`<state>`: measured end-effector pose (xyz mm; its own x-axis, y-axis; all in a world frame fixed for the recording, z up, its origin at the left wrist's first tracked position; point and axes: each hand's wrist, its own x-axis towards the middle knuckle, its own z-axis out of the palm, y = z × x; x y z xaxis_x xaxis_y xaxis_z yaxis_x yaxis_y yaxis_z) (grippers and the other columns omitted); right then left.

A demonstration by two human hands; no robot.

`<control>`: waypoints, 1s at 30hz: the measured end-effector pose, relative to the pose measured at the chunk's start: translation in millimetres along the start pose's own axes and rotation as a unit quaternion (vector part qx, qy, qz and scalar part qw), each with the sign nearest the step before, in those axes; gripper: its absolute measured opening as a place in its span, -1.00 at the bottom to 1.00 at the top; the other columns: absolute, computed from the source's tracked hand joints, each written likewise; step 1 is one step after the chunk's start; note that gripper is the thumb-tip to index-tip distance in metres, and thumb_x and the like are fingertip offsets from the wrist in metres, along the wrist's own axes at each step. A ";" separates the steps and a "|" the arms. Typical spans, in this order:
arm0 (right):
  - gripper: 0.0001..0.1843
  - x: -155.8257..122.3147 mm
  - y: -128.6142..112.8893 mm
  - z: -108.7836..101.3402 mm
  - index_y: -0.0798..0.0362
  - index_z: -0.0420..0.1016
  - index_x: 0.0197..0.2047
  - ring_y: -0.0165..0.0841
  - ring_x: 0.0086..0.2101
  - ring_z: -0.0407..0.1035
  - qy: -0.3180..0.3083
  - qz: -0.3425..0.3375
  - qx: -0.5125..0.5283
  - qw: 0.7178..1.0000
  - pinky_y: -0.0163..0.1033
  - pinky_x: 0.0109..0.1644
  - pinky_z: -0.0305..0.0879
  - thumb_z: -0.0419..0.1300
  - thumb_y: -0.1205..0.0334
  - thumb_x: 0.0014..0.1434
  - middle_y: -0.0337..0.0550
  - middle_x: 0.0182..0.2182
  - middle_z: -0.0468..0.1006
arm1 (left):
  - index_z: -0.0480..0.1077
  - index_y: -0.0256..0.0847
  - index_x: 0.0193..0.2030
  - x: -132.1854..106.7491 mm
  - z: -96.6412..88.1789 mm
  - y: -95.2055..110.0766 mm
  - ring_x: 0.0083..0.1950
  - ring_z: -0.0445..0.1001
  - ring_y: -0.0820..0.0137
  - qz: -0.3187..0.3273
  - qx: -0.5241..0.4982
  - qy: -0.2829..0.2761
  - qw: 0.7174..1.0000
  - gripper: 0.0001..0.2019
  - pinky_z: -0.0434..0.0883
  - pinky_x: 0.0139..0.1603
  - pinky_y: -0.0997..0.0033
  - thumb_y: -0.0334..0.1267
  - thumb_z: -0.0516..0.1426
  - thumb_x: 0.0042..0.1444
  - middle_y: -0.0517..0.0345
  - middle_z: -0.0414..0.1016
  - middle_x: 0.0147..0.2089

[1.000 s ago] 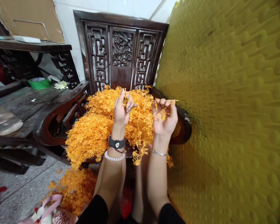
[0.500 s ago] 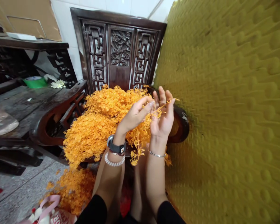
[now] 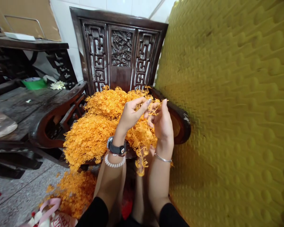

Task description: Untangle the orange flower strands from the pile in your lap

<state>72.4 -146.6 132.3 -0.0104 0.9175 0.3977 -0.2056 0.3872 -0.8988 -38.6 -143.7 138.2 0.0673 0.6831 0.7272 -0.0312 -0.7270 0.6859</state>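
Observation:
A big heap of orange artificial flower sprigs (image 3: 101, 126) fills the seat of a dark carved wooden chair (image 3: 120, 47). My left hand (image 3: 130, 115) and my right hand (image 3: 162, 121) are raised together above the heap's right side. Both pinch one thin orange sprig (image 3: 155, 109) between their fingertips. The left wrist wears a dark watch and a white bead bracelet. A thin metal bangle circles the right wrist.
A tall yellow bumpy foam panel (image 3: 232, 110) fills the right side. More orange sprigs (image 3: 73, 192) lie on the tiled floor below the seat, beside a pink-handled bag (image 3: 49, 214). A dark wooden bench (image 3: 26, 104) with a green tape roll (image 3: 34, 82) stands at left.
My left hand swung right from above the heap to meet the right hand. The right hand's fingers closed from spread to a pinch on the sprig.

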 end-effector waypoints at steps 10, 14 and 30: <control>-0.53 -13.7 -17.4 2.9 0.07 0.17 -0.70 -0.57 -0.68 -0.07 -0.136 -0.040 -0.046 0.989 -0.33 -0.59 -0.13 0.06 0.02 0.14 -0.39 -0.75 0.07 | 0.18 -0.19 -0.53 -2.3 -6.0 -4.3 -0.70 0.01 0.61 -0.095 -0.177 -0.040 0.979 -0.71 0.11 -0.70 0.54 -0.09 0.05 0.10 0.37 -0.01 -0.69; -0.49 -12.0 -14.9 9.1 0.03 0.08 -0.73 -0.56 -0.72 -0.11 -0.104 -0.025 0.027 0.994 -0.34 -0.61 -0.09 0.02 -0.04 0.13 -0.41 -0.80 -0.01 | 0.13 -0.19 -0.53 -2.0 4.4 -2.9 -0.70 -0.06 0.62 -0.157 -0.265 -0.034 0.951 -0.71 0.07 -0.70 0.51 -0.10 0.05 0.10 0.37 -0.09 -0.66; -0.58 2.0 -11.7 -10.4 -0.01 0.07 -0.63 -0.52 -0.71 -0.08 0.048 -0.098 0.071 0.991 -0.32 -0.60 0.05 -0.07 -0.02 0.17 -0.36 -0.69 0.07 | 0.01 -0.17 -0.53 2.9 -23.7 0.3 -0.69 -0.11 0.63 -0.117 -0.282 0.060 0.950 -0.71 0.15 -0.66 0.49 -0.07 -0.10 0.11 0.28 0.05 -0.54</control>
<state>84.9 -148.4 141.7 0.1346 0.8325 0.5374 -0.3304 0.5490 -0.7678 -62.0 -140.3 141.1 0.0245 0.8493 0.5273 -0.5617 -0.4246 0.7100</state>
